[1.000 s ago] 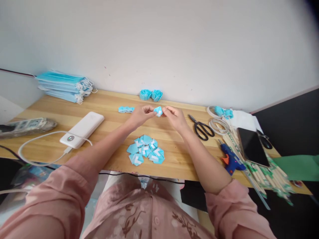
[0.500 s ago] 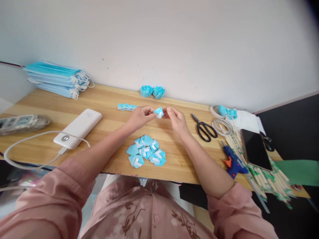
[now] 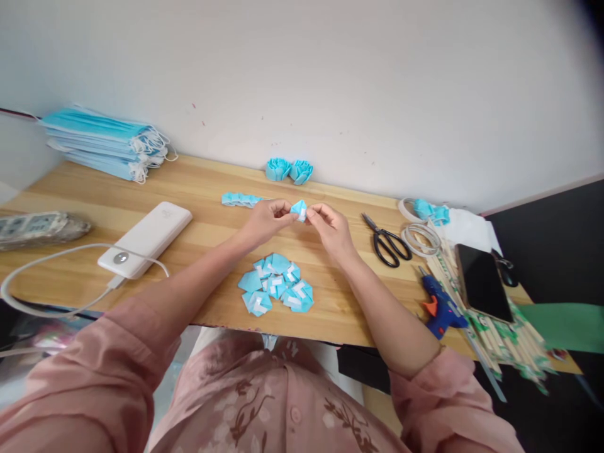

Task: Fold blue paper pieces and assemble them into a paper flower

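A small folded blue piece [image 3: 299, 209] with a white strip on it is held up between my two hands. My left hand [image 3: 272, 219] pinches its left side, and my right hand [image 3: 329, 228] pinches its right edge. Below them on the wooden table lies a cluster of several folded blue pieces [image 3: 275, 286] with white strips. A row of folded blue pieces [image 3: 238, 199] sits just left of my left hand, its right end partly behind the fingers. Two blue folded flowers [image 3: 289, 170] stand behind my hands near the wall.
A stack of blue masks [image 3: 104, 141] and a white power bank with cable [image 3: 147, 239] are at the left. Scissors [image 3: 385, 240], tape rolls [image 3: 421, 240], a blue glue gun [image 3: 441, 305], a phone [image 3: 482, 282] and wrapped sticks [image 3: 512, 343] lie at the right.
My right hand has moved slightly left, and its fingers now close on the right edge of the blue piece. The view has shifted a little.
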A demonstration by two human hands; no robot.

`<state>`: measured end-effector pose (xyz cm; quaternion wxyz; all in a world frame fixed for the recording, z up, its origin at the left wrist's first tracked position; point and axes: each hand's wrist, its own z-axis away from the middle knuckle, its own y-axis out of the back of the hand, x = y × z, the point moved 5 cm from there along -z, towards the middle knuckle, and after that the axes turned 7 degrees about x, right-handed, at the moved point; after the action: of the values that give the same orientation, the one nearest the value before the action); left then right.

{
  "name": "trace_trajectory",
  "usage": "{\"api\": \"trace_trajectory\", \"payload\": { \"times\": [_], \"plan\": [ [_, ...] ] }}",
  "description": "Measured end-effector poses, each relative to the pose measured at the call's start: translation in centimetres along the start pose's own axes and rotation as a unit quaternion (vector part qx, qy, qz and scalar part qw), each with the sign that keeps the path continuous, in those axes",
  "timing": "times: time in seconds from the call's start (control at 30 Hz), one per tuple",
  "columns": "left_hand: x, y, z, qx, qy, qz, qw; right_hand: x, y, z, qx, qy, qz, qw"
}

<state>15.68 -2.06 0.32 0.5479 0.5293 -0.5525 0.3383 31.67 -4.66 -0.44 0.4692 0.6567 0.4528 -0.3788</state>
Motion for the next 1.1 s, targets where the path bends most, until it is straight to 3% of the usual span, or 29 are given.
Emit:
{"api": "trace_trajectory", "payload": {
  "times": [0.23, 0.4, 0.63, 0.77, 0.9, 1.1],
  "plan": [
    [0.1, -0.3, 0.1, -0.013, -0.009, 0.01, 1.0, -0.6, 0.3, 0.2, 0.033, 0.012, 0.001, 0.999],
    [0.1, 0.2, 0.0, 0.016, -0.009, 0.023, 1.0, -0.5, 0.0, 0.3, 0.017, -0.007, -0.012, 1.0],
    [0.2, -0.2, 0.0, -0.006, -0.009, 0.049, 0.999, -0.4, -0.2, 0.4, 0.021, 0.0, 0.028, 0.999],
    [-0.3, 0.1, -0.1, 0.016, -0.007, 0.02, 1.0, -1.8, 0.3, 0.6, 0.078, 0.088, 0.097, 0.988],
    [-0.5, 0.3, -0.2, 0.027, -0.015, 0.015, 0.999, -3.3, 0.1, 1.3, 0.112, 0.228, 0.213, 0.943],
    [-0.3, 0.2, -0.2, 0.02, -0.023, 0.025, 0.999, -3.1, -0.2, 1.5, 0.113, 0.258, 0.276, 0.919]
  ]
}}
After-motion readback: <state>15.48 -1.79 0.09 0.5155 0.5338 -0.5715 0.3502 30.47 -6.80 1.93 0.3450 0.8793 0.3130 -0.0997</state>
